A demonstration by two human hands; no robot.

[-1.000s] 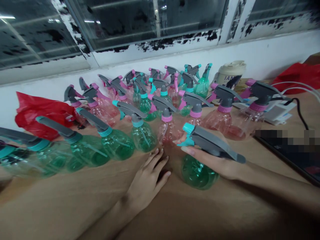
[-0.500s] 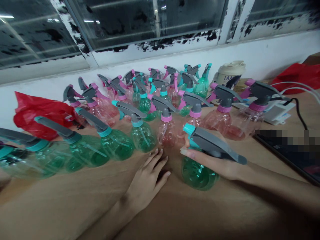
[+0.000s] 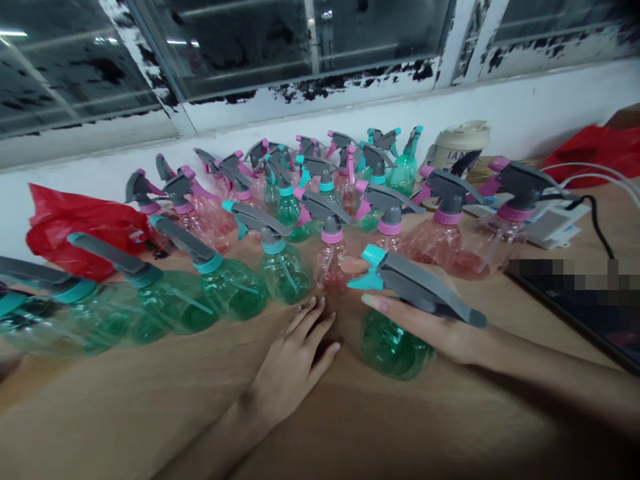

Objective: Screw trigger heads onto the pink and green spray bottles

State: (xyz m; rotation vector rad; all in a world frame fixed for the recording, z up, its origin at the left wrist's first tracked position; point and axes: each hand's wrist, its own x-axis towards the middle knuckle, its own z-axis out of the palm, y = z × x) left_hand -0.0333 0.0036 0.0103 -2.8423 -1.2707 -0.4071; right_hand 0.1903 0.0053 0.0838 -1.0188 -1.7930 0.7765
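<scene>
While the L hand (image 3: pixel 285 373) lies palm-down on the counter (image 3: pixel 165 413), its grip is loose: fingers a bit apart, nothing held, tips near the base of a pink-collared bottle (image 3: pixel 331 267). Just R of it we've got the R hand (image 3: pixel 445 333), grip clamped round the neck of a green spray bottle (image 3: pixel 397 353), upright on the counter approx. centre-R, w/ teal nozzle (image 3: pixel 373 255) aimed L & grey lever (image 3: pixel 433 287) slanting down over the wrist. Thumb's along the near side, one fingertip showing past the nozzle. Off R, a flat dark device (image 3: pixel 570 320). Next out, L side: row of green bottles (image 3: pixel 237 293), teal collars, liquid inside; over R, pink bottles (image 3: pixel 435 243) w/ grey-&-pink heads. Behind 'em, a mixed pink/green cluster (image 3: pixel 290 210), red plastic bag (image 3: pixel 83 237) to the L, white box (image 3: pixel 557 227) w/ cables (image 3: pixel 595 213) to the R. Further back, a cream tub (image 3: pixel 460 142) w/ lettering, then white wall (image 3: pixel 565 93) & dark windows (image 3: pixel 300 47) w/ blk patches on the frame.
</scene>
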